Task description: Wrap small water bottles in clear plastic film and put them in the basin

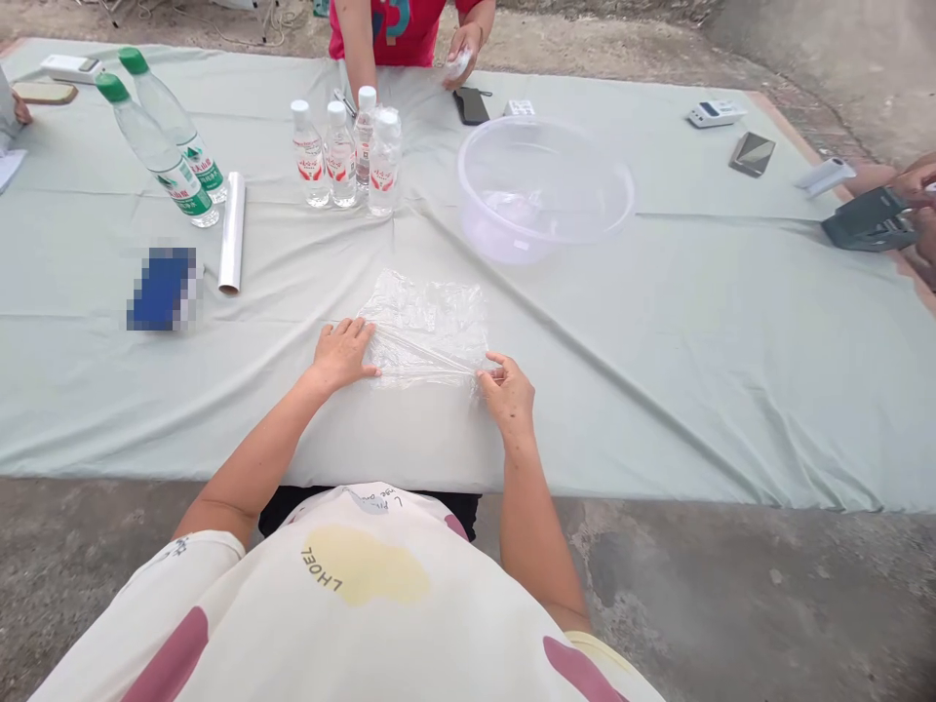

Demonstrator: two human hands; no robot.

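A crumpled sheet of clear plastic film (428, 327) lies on the cloth-covered table in front of me. My left hand (345, 353) rests on its left edge, palm down with the fingers spread. At the lower right corner, my right hand (508, 395) pinches the film between thumb and fingers. Folds in the film run taut from the left hand across to the right one. Beyond it to the left lies a roll of plastic wrap (232, 234). A translucent plastic basin (512, 244) stands just past the film on the right.
Several small water bottles (340, 156) stand beyond the film, and two large green-capped bottles (165, 161) lean in view at left. A pixelated blue object (162, 290) is nearer. Across the table (694, 390), a person in red (391, 29) holds something whitish. Another person's hands are at far right.
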